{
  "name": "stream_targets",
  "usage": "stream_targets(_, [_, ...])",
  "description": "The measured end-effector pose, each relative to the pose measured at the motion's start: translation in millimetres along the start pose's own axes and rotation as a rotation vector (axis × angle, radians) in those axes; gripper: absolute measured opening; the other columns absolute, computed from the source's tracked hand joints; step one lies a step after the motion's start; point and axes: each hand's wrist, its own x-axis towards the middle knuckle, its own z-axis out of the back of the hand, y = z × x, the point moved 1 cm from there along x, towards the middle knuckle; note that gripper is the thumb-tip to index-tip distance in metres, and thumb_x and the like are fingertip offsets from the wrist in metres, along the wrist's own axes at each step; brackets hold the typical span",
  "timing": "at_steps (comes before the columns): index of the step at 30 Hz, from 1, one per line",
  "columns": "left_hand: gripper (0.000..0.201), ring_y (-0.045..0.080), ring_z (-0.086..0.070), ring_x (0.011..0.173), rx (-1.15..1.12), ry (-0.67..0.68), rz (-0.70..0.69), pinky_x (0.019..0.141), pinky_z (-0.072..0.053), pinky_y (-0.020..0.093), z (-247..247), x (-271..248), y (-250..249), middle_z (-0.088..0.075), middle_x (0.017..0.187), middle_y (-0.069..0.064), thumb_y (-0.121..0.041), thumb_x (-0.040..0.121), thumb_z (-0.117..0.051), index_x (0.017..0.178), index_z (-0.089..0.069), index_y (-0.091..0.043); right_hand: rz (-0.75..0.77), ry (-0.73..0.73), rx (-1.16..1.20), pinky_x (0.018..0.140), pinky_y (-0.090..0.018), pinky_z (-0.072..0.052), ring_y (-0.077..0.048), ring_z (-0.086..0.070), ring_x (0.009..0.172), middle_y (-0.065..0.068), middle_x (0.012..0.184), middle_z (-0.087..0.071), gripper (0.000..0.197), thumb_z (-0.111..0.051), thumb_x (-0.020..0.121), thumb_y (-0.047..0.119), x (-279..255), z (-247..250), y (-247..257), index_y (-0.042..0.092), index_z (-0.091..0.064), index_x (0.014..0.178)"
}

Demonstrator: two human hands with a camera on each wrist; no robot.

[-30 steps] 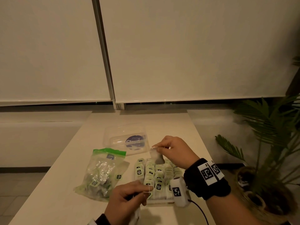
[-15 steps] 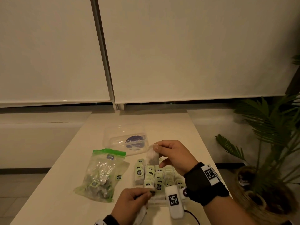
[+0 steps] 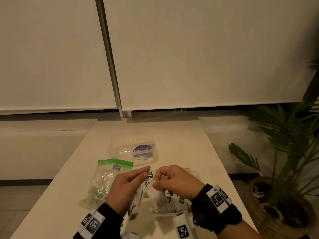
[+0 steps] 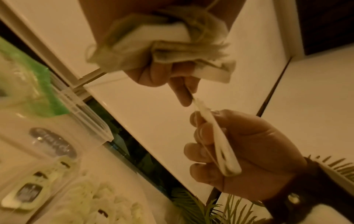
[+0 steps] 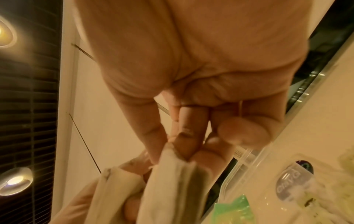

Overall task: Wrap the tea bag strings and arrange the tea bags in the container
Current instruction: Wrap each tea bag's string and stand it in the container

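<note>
Above the container (image 3: 174, 208), both hands pinch tea bags: left hand (image 3: 125, 187), right hand (image 3: 177, 182).

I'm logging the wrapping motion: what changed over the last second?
The left hand rose from near the table's front edge to meet the right hand, pinching the tag. The right hand keeps pinching the tea bag, drawn slightly nearer. No new grasp or release shows. The zip bag, clear lid and container stayed put.
</note>
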Motion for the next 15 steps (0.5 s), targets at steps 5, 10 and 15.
stream_targets(5, [0.036,0.013,-0.068,0.08,0.075,-0.03,-0.142,0.078,-0.051,0.021,2.6,-1.8,-2.8,-0.075,0.08,-0.001,0.002,0.078,-0.074,0.102,-0.075,-0.025,-0.072,-0.027,-0.046,0.058,-0.029,-0.041,-0.017,-0.054,0.061,-0.001,0.063,-0.063,0.012,-0.069,0.08,0.024,1.0,-5.0,-3.6,0.024,-0.067,0.068])
stream_targets(10, [0.01,0.019,-0.062,0.068,0.157,0.017,-0.346,0.067,-0.047,0.02,-2.3,-15.4,-6.7,-0.075,0.084,-0.005,-0.033,0.068,-0.072,0.078,-0.074,-0.034,-0.147,-0.066,0.083,0.05,-0.025,-0.04,-0.01,-0.052,0.052,0.003,0.057,-0.055,0.02,-0.059,0.087,0.009,1.8,-3.7,-2.5,0.017,-0.064,0.07])
stream_targets(15, [0.004,-0.002,-0.051,0.059,0.328,0.128,-0.508,0.056,-0.038,0.011,3.7,-20.3,-3.8,-0.068,0.106,-0.013,-0.031,0.072,-0.069,0.072,-0.073,-0.031,-0.158,-0.044,0.415,0.042,-0.022,-0.043,-0.012,-0.054,0.055,-0.004,0.065,-0.056,0.017,-0.057,0.092,0.01,1.0,-0.6,0.0,0.012,-0.065,0.078])
